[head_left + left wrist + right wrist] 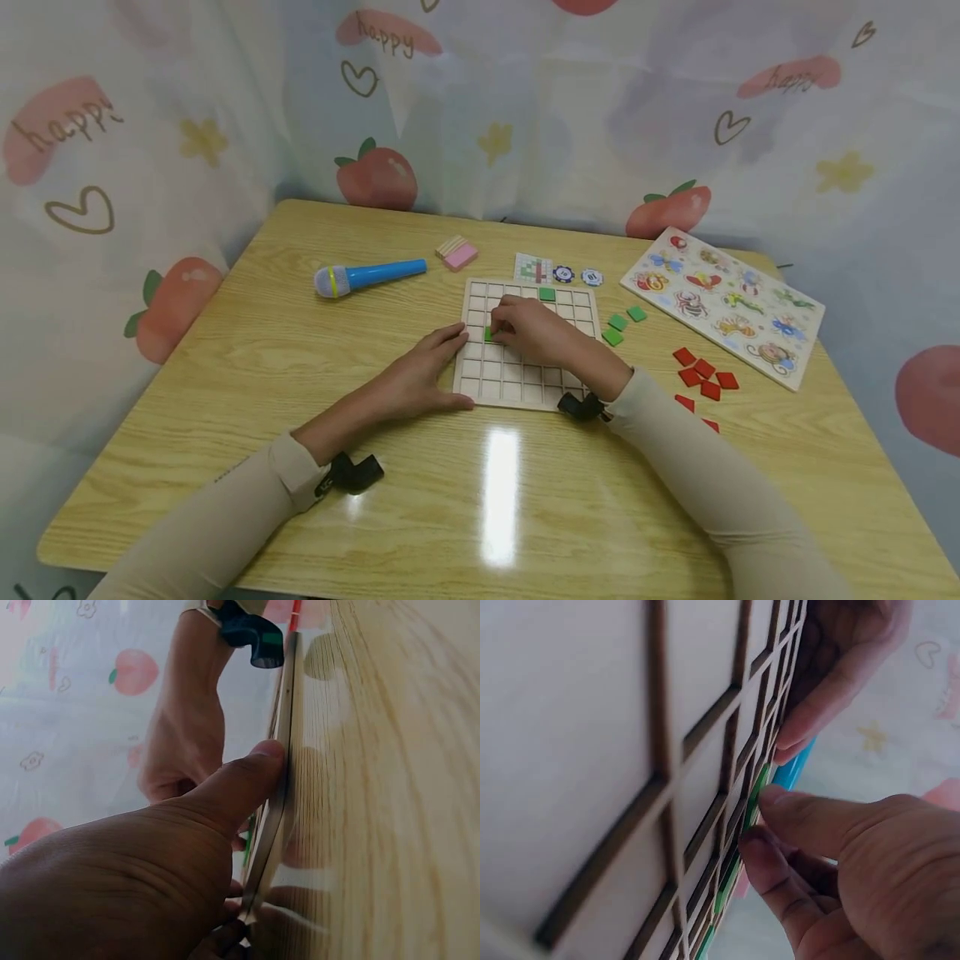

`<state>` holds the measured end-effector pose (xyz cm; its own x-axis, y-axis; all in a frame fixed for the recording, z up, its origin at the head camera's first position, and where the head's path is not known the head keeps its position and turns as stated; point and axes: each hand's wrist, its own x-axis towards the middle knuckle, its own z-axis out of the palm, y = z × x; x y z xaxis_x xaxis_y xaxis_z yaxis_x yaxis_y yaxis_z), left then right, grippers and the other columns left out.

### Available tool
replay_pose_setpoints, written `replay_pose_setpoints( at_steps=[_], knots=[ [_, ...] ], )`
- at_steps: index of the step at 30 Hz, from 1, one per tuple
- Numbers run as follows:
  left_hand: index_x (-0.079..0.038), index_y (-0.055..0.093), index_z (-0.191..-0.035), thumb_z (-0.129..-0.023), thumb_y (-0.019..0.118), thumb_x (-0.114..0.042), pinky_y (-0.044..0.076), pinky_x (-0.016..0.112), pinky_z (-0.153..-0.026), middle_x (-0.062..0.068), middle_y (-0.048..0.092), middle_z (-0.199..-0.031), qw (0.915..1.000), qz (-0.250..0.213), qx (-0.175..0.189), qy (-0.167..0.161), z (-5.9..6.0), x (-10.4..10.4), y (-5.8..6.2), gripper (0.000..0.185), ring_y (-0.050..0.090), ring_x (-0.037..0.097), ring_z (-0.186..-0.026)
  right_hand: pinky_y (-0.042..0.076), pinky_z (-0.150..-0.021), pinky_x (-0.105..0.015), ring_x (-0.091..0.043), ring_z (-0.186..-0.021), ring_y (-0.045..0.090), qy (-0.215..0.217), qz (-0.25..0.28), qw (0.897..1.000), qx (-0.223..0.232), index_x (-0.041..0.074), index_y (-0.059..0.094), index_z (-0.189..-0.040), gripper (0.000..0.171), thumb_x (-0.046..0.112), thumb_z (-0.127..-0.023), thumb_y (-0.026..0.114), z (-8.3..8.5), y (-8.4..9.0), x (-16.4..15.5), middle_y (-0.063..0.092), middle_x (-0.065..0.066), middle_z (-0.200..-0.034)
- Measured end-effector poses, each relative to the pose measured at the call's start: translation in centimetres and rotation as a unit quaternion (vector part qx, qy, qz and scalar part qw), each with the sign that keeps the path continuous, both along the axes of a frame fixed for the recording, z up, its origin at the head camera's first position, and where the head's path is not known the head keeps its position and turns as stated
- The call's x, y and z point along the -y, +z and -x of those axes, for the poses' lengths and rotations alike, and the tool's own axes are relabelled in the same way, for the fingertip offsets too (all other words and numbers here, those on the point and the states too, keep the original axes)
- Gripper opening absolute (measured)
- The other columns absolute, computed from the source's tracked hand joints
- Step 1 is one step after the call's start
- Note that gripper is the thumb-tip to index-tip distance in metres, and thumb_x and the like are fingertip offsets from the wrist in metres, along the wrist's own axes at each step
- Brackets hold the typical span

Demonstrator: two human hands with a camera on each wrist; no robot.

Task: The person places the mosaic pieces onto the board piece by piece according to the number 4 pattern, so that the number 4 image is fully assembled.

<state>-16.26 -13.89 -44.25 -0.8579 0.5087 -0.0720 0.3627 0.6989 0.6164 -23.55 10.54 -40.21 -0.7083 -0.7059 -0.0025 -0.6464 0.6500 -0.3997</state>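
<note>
A pale wooden grid board [480, 389] lies flat on the table. My left hand [414, 379] steadies its left side, with straight fingers at the left edge and the thumb at the near left corner. Above the grid, the curled thumb and fingers of my right hand [534, 329] pinch at a small green square tile [488, 334] in a left-hand cell. In the right wrist view, the thumb tip meets this green tile [756, 796]. Another green tile [547, 294] sits in the far row. My right hand hides part of the grid.
Loose green tiles [617, 322] and several red tiles [703, 367] lie right of the board. Behind are a patterned card [533, 268], two round chips [592, 277] and pink-and-wood blocks [461, 256]. A toy microphone [386, 271] lies left, an insect puzzle board [720, 304] right.
</note>
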Motion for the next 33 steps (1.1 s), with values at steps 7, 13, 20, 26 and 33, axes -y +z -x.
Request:
replay_pose_setpoints(
  at_steps=[7,13,20,26,33],
  knots=[
    [-0.009,0.029,-0.169,-0.086,0.088,-0.051,0.036,0.053,-0.129,0.004,0.018,-0.18,1.0,0.003,0.002,0.004,0.1,-0.2,0.1,0.11,0.023,0.03,-0.166,0.06,-0.091,-0.041,-0.023,-0.109,0.07,0.022,0.01,1.0,0.002,0.006,0.073,-0.131,0.026,0.01,-0.106,0.065,-1.1,0.8,-2.6,0.069,-0.011,-0.131],
    [-0.008,0.028,-0.169,-0.087,0.088,-0.05,0.034,0.052,-0.13,0.005,0.017,-0.181,1.0,0.003,0.001,-0.002,0.2,-0.6,0.2,0.11,0.021,0.03,-0.167,0.061,-0.087,-0.046,-0.027,-0.107,0.074,-0.053,0.115,0.99,-0.067,0.011,0.07,-0.135,0.033,0.003,-0.103,0.068,-2.5,3.6,-9.0,0.072,-0.01,-0.128],
    [-0.008,0.027,-0.17,-0.087,0.088,-0.051,0.034,0.053,-0.13,0.004,0.017,-0.181,0.9998,0.014,0.008,0.011,-0.1,-0.4,0.1,0.111,0.021,0.031,-0.167,0.049,-0.082,-0.017,-0.018,-0.1,0.072,-0.258,0.172,0.948,-0.07,0.016,0.071,-0.13,0.023,0.02,-0.109,0.062,-2.8,1.9,-15.3,0.075,-0.009,-0.122],
    [-0.009,0.026,-0.17,-0.087,0.087,-0.052,0.033,0.054,-0.13,0.004,0.016,-0.181,0.9999,0.007,0.007,0.008,-0.1,-0.3,0.0,0.112,0.02,0.031,-0.167,0.048,-0.084,-0.018,-0.021,-0.105,0.066,-0.333,0.172,0.927,-0.009,0.008,0.067,-0.134,0.03,0.025,-0.111,0.059,-1.5,-1.2,-17.7,0.072,-0.016,-0.126],
    [-0.009,0.026,-0.17,-0.086,0.087,-0.053,0.034,0.054,-0.13,0.003,0.016,-0.181,0.9999,0.008,0.006,0.006,-0.1,-0.3,0.0,0.112,0.02,0.031,-0.167,0.05,-0.093,-0.038,-0.031,-0.112,0.064,-0.33,0.125,0.935,0.034,0.006,0.063,-0.139,0.037,0.027,-0.109,0.063,-0.8,-3.4,-17.8,0.064,-0.017,-0.131]
  ],
)
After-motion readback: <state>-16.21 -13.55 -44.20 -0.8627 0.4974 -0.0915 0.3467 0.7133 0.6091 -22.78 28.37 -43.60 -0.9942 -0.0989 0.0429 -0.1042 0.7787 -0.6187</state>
